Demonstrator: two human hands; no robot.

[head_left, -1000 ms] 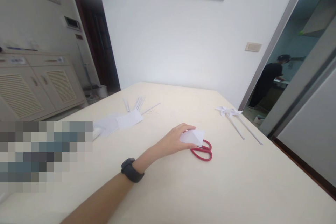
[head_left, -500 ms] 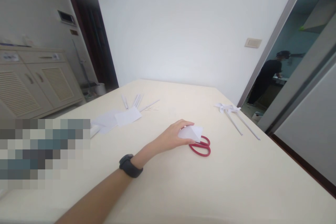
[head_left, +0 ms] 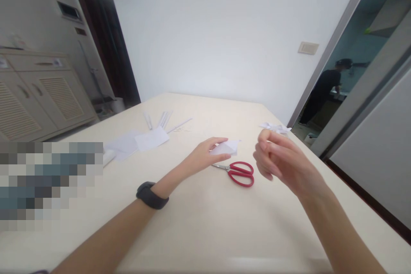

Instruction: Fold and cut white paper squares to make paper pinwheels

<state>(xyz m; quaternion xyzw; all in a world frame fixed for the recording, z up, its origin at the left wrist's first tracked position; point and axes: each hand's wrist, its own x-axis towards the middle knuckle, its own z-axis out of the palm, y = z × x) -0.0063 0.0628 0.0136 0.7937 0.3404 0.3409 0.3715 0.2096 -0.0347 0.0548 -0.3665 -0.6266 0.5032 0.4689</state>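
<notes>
Between its thumb and fingers, my left hand (head_left: 204, 153) grips a small folded piece of white paper (head_left: 229, 148), with creases showing. A dark band circles that wrist. Red-handled scissors (head_left: 241, 174) lie on the table just nearer than the paper, blades pointing left and their tips partly under my left hand. My right hand (head_left: 282, 156) is raised to the right of the scissors, fingers curled in with thumb and forefinger together. Whatever it may hold is too small or hidden to make out. Behind it, white paper pinwheels (head_left: 275, 128) are partly covered.
White paper sheets (head_left: 150, 139) lie on the left of the table, with several rolled paper sticks (head_left: 163, 119) and small scraps beyond them. A pixelated patch hides the left side. The wall stands behind the table. Another person (head_left: 324, 90) is in the room at right.
My right hand has come into view from the right. My left hand and the folded paper have shifted up and left, uncovering the scissors' blades. The view has tilted slightly.
</notes>
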